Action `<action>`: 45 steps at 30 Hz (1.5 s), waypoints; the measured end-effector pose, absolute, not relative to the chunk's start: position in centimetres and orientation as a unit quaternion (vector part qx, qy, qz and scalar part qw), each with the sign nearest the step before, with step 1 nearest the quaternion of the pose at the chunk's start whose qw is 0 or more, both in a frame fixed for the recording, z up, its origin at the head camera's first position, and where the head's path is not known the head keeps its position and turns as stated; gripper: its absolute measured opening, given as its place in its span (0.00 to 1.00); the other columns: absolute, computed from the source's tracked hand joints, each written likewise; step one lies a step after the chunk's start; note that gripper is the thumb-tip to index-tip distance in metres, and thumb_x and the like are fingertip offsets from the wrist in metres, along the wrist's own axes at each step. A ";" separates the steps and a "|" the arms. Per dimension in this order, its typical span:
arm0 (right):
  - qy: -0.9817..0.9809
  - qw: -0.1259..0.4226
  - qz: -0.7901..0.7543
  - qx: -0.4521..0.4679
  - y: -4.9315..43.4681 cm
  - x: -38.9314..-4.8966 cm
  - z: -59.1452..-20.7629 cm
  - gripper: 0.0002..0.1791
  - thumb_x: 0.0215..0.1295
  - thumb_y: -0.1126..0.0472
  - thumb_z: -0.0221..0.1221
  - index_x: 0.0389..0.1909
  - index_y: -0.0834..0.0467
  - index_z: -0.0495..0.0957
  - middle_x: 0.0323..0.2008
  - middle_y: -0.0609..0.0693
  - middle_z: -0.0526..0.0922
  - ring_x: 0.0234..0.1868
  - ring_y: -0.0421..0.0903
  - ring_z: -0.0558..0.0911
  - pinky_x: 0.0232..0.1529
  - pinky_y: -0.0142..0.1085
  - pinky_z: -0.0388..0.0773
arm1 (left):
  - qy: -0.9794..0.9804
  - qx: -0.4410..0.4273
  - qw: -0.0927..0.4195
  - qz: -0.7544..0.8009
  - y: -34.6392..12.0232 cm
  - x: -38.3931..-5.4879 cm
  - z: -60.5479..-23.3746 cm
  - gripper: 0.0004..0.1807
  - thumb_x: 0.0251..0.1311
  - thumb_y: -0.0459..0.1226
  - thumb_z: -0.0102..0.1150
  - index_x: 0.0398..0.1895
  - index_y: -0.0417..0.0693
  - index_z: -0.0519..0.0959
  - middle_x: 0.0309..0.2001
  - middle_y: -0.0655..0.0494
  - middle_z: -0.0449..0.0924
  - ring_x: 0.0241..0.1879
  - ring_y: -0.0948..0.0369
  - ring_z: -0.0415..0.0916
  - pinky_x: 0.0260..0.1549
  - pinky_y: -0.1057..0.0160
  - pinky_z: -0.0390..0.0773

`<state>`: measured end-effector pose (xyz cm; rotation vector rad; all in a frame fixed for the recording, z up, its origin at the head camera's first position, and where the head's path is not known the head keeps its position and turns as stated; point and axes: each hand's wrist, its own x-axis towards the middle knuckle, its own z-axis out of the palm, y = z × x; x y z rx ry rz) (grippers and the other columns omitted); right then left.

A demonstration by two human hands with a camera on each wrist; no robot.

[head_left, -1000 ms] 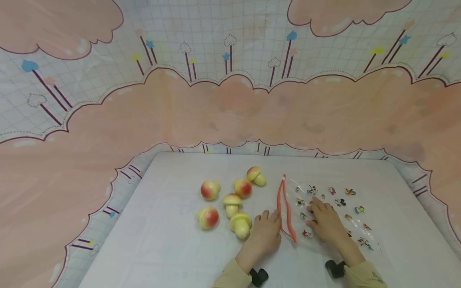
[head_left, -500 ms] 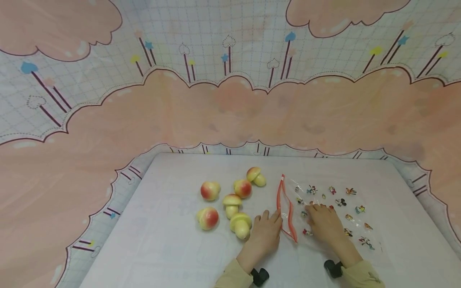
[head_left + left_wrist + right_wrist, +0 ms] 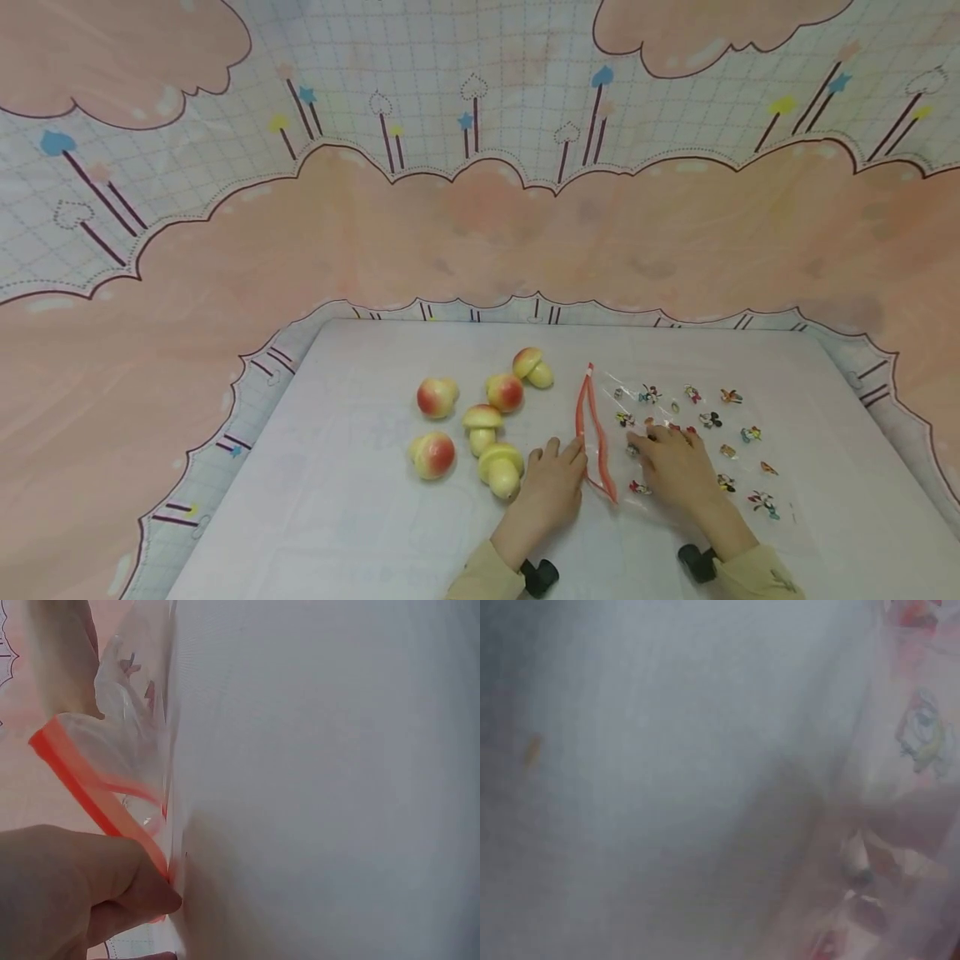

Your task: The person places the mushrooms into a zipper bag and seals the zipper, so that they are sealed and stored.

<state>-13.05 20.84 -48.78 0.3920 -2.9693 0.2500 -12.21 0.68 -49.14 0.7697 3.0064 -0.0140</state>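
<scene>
A clear zip bag (image 3: 738,417) with an orange-red zip strip (image 3: 599,442) and small cartoon prints lies flat at right. Its mouth faces left and gapes; the strip is raised in the left wrist view. My left hand (image 3: 551,487) rests by the mouth, thumb and finger at the strip (image 3: 97,802), seeming to pinch it low against the table. My right hand (image 3: 681,471) is over the bag's printed side, fingers bent down, the plastic (image 3: 124,697) bunching up beside it. Its fingertips are hidden. The right wrist view is blurred, with printed film (image 3: 922,735) along its right side.
Left of the bag lie several toy mushrooms (image 3: 482,427) and red-yellow toy fruits (image 3: 437,397), one mushroom (image 3: 501,469) close to my left hand. A white sheet covers the table (image 3: 337,500). Behind stands a patterned cloth backdrop (image 3: 480,233).
My right hand's fingers have drawn in from a wider spread, and its thumb has shifted slightly left over the bag. The left hand, the mushrooms and the fruits stay in place.
</scene>
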 end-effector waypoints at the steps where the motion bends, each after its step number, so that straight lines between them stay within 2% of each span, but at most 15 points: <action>1: -0.985 0.074 0.088 0.132 20.9 -13.1 -48.9 0.19 0.56 0.65 0.60 0.50 0.57 0.82 0.54 0.62 0.79 0.57 0.62 0.74 0.54 0.64 0.67 | 0.968 0.249 0.016 -0.006 0.7 -12.2 -49.1 0.25 0.60 0.45 0.59 0.62 0.58 0.72 0.68 0.64 0.68 0.62 0.57 0.67 0.51 0.56 0.73; 4: -0.982 0.070 0.116 0.134 20.9 -13.3 -48.9 0.19 0.55 0.66 0.57 0.49 0.63 0.82 0.55 0.63 0.77 0.57 0.63 0.71 0.53 0.62 0.68 | 0.968 0.251 0.011 -0.009 0.7 -12.1 -49.2 0.25 0.59 0.45 0.59 0.61 0.57 0.73 0.67 0.64 0.68 0.62 0.56 0.67 0.51 0.57 0.73; 9: -0.979 0.028 0.166 0.114 20.3 -13.8 -48.2 0.18 0.61 0.61 0.55 0.47 0.69 0.81 0.48 0.63 0.79 0.48 0.60 0.76 0.46 0.56 0.74 | 0.968 0.250 0.012 -0.006 0.8 -12.0 -49.2 0.24 0.60 0.45 0.58 0.61 0.57 0.72 0.68 0.63 0.68 0.63 0.55 0.67 0.53 0.55 0.73; 12: -0.980 0.005 0.171 0.097 19.9 -14.0 -47.9 0.21 0.64 0.54 0.55 0.47 0.68 0.81 0.46 0.62 0.80 0.47 0.61 0.78 0.46 0.57 0.75 | 0.968 0.249 0.011 -0.011 0.8 -12.0 -49.2 0.25 0.61 0.45 0.58 0.62 0.57 0.72 0.68 0.64 0.68 0.63 0.55 0.67 0.53 0.55 0.73; 16: -0.981 -0.015 0.168 0.093 19.6 -14.3 -48.0 0.25 0.64 0.48 0.56 0.51 0.64 0.79 0.50 0.64 0.79 0.51 0.64 0.78 0.49 0.60 0.75 | 0.969 0.247 0.016 -0.016 0.8 -12.0 -49.2 0.27 0.62 0.46 0.57 0.65 0.57 0.70 0.69 0.64 0.67 0.64 0.56 0.67 0.54 0.55 0.73; 22: -0.981 -0.051 0.167 0.086 19.1 -14.5 -47.9 0.27 0.65 0.45 0.56 0.57 0.60 0.76 0.57 0.67 0.75 0.56 0.67 0.75 0.53 0.63 0.72 | 0.970 0.242 0.033 0.006 0.7 -12.1 -49.4 0.26 0.66 0.45 0.53 0.68 0.59 0.67 0.69 0.64 0.66 0.65 0.56 0.66 0.56 0.55 0.73; 27: -0.980 -0.070 0.166 0.086 18.7 -14.5 -47.1 0.27 0.66 0.45 0.55 0.56 0.60 0.76 0.57 0.68 0.75 0.55 0.67 0.75 0.51 0.63 0.73 | 0.968 0.249 0.029 0.009 0.6 -12.2 -49.5 0.28 0.64 0.44 0.54 0.68 0.67 0.66 0.69 0.64 0.67 0.64 0.56 0.66 0.55 0.55 0.72; 29: -0.979 -0.071 0.166 0.089 18.7 -14.5 -47.0 0.26 0.66 0.45 0.54 0.56 0.60 0.76 0.56 0.68 0.76 0.55 0.66 0.76 0.51 0.62 0.74 | 0.968 0.248 0.026 0.009 0.6 -12.2 -49.6 0.28 0.64 0.44 0.54 0.68 0.68 0.66 0.69 0.64 0.67 0.64 0.55 0.66 0.55 0.55 0.72; 35: -0.980 -0.071 0.162 0.093 18.8 -14.7 -47.3 0.26 0.64 0.48 0.57 0.55 0.63 0.76 0.56 0.67 0.76 0.56 0.66 0.76 0.52 0.60 0.74 | 0.971 0.237 0.027 -0.003 0.8 -12.3 -49.7 0.27 0.65 0.45 0.52 0.68 0.58 0.67 0.69 0.65 0.67 0.64 0.57 0.66 0.54 0.56 0.72; 40: -0.983 -0.057 0.144 0.098 19.3 -14.4 -47.7 0.26 0.59 0.52 0.61 0.53 0.66 0.76 0.55 0.66 0.77 0.55 0.66 0.76 0.50 0.59 0.76 | 0.970 0.243 0.017 -0.005 0.8 -12.3 -49.6 0.24 0.66 0.45 0.52 0.65 0.58 0.69 0.68 0.65 0.68 0.62 0.58 0.66 0.51 0.57 0.72; 45: -0.983 -0.044 0.151 0.098 19.5 -14.3 -47.5 0.27 0.62 0.49 0.59 0.52 0.67 0.77 0.52 0.68 0.78 0.50 0.66 0.78 0.45 0.58 0.77 | 0.968 0.249 0.008 -0.008 0.7 -12.3 -49.5 0.22 0.66 0.42 0.52 0.64 0.61 0.71 0.67 0.64 0.68 0.61 0.58 0.67 0.50 0.57 0.73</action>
